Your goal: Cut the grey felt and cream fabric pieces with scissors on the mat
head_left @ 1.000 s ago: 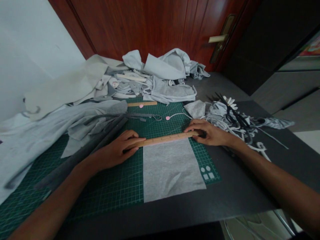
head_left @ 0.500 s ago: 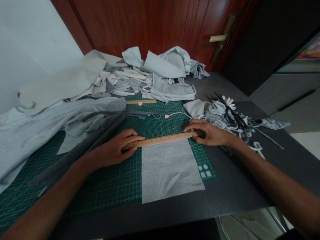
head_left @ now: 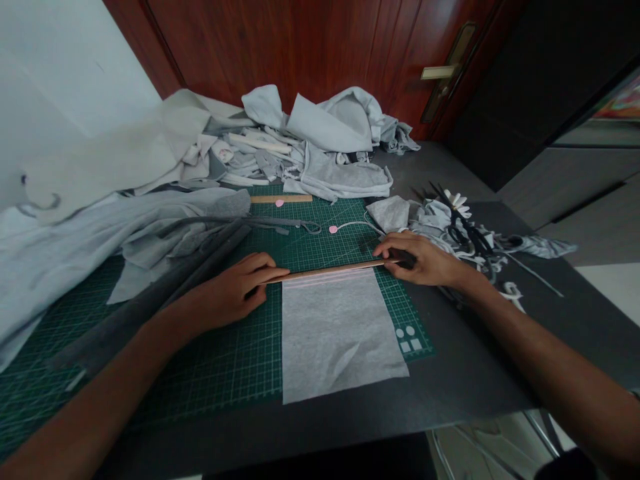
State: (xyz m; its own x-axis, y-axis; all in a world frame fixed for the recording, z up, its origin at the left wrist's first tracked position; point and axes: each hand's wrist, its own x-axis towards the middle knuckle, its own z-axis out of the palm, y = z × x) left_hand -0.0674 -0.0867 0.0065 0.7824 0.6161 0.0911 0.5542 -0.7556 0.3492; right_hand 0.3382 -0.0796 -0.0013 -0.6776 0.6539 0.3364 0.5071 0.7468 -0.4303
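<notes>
A wooden ruler point(head_left: 330, 271) lies across the top edge of a grey rectangular fabric piece point(head_left: 340, 333) on the green cutting mat point(head_left: 220, 360). The ruler is tipped up on its long edge, showing only a thin strip. My left hand point(head_left: 235, 290) holds its left end, fingers curled around it. At the ruler's right end, my right hand point(head_left: 417, 259) pinches it between the fingers. A pink line shows on the fabric just under the ruler.
Grey fabric heaps point(head_left: 310, 143) lie at the back and left. A tangle of strips and dark scissors point(head_left: 465, 230) sits to the right. A second ruler point(head_left: 280, 199) and a pink-headed cord point(head_left: 334, 229) rest on the mat. Behind stands a red wooden door point(head_left: 300, 47).
The ruler has tilted from lying flat to standing on its edge, uncovering a pink line along the fabric's top. Both hands stayed at its ends.
</notes>
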